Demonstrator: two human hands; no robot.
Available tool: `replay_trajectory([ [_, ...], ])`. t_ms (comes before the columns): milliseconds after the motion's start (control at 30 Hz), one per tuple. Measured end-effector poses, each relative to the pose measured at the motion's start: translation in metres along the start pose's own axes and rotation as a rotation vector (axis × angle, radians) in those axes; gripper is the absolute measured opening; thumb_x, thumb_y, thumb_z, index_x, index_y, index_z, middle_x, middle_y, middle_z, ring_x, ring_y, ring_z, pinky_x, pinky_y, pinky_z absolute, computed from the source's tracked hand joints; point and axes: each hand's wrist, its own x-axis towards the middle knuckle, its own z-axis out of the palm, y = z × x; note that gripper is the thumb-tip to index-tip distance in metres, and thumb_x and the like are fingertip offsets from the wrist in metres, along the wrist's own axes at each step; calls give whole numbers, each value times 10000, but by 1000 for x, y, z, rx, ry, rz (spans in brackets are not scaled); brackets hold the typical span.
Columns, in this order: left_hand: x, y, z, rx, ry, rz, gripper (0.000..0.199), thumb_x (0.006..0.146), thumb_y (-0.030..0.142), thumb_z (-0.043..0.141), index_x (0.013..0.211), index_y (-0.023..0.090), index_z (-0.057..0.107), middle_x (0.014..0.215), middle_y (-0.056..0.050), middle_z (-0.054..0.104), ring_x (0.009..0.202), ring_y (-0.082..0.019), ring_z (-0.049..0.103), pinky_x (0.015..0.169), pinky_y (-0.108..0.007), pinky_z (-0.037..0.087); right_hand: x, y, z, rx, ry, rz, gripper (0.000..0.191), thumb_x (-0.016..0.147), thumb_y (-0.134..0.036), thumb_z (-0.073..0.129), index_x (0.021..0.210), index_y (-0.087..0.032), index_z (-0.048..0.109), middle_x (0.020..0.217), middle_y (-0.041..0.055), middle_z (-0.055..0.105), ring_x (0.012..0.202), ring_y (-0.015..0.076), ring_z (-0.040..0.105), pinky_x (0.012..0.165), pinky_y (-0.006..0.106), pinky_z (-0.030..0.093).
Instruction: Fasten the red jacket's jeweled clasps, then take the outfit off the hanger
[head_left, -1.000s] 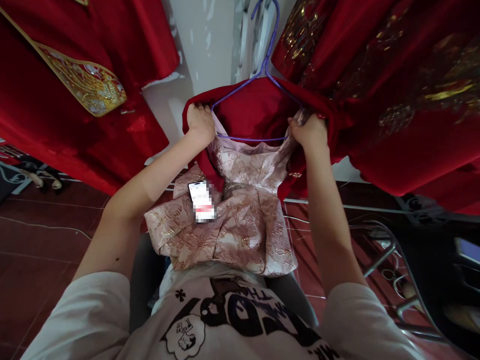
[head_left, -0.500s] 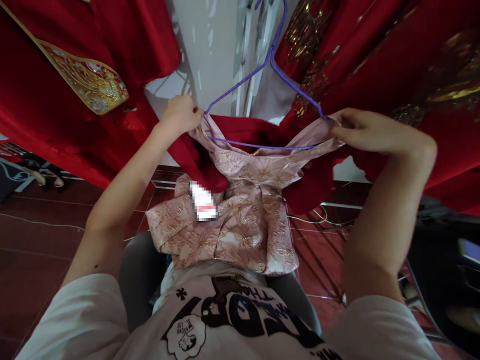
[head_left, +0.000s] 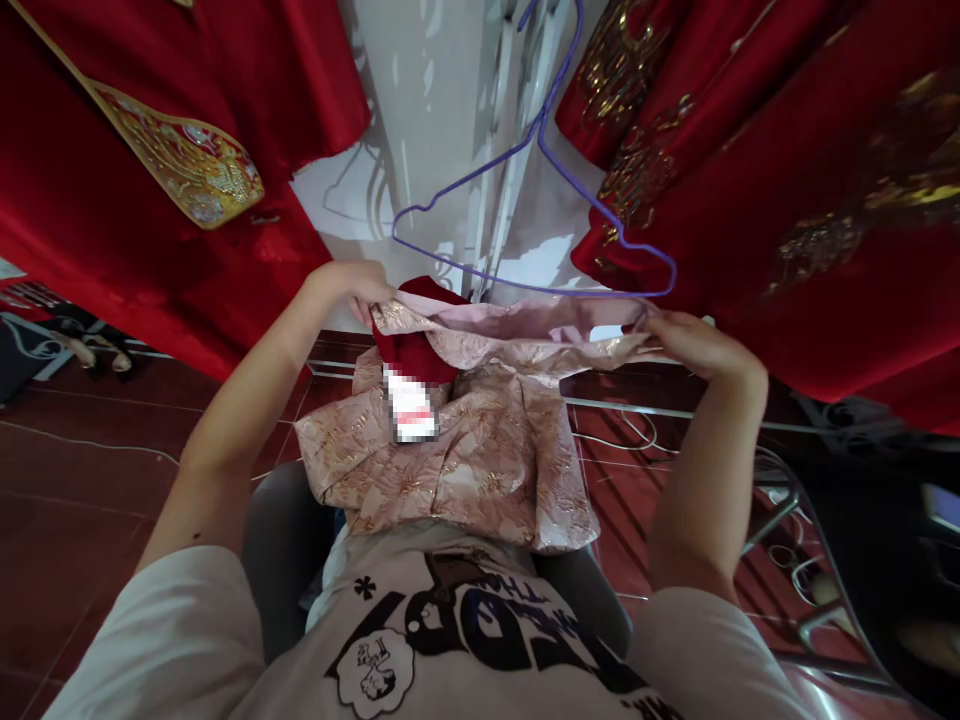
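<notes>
We note the left hand (head_left: 352, 288) and right hand (head_left: 694, 342) each pinching a shoulder of the pink brocade garment (head_left: 465, 440), stretched just below the purple hanger (head_left: 532, 215), its body draped over our lap.

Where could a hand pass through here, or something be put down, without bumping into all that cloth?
Bare patches: the white wall between the red garments, around the purple hanger, and the dark red floor tiles left of the left arm. Crowded: the lap, covered by the pink garment held in both hands, with a phone on it.
</notes>
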Motion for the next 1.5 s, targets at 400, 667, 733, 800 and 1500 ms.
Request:
replay_trajectory([
  [400,29,117,52,174,584,755,197,868,207,562,767,167,727,1405,-120,589,1358,-312,482,1190,-563,332,-55,-38,26,435,142,-161,542,707,-420,623,1233,-322,535,1049,118,654,959,270,672,885,488,526],
  [667,21,114,89,161,694,705,291,933,187,459,900,174,748,1277,-115,641,1202,-292,561,1114,-559,360,-34,-29,37,434,517,-166,770,646,-370,557,1396,-248,435,1351,177,596,1318,293,576,1071,500,454],
  [733,12,110,91,152,720,691,313,940,172,427,914,192,738,1244,-98,658,1162,-274,573,1098,-542,357,-22,-17,37,466,657,-116,778,635,-371,491,1395,-212,447,1270,185,622,1266,303,612,1052,506,465],
  [800,4,108,93,150,737,685,314,943,172,415,916,205,726,1241,-85,663,1150,-264,571,1092,-528,347,-13,-6,38,456,773,-69,758,656,-376,429,1391,-194,469,1223,188,624,1238,308,626,1016,504,485],
  [1500,-7,105,93,22,654,756,344,974,148,385,900,230,711,1281,-26,662,1202,-216,562,1120,-477,316,5,-59,55,796,491,-291,365,678,-293,572,1031,-249,656,1092,31,660,1047,189,648,1087,454,460],
])
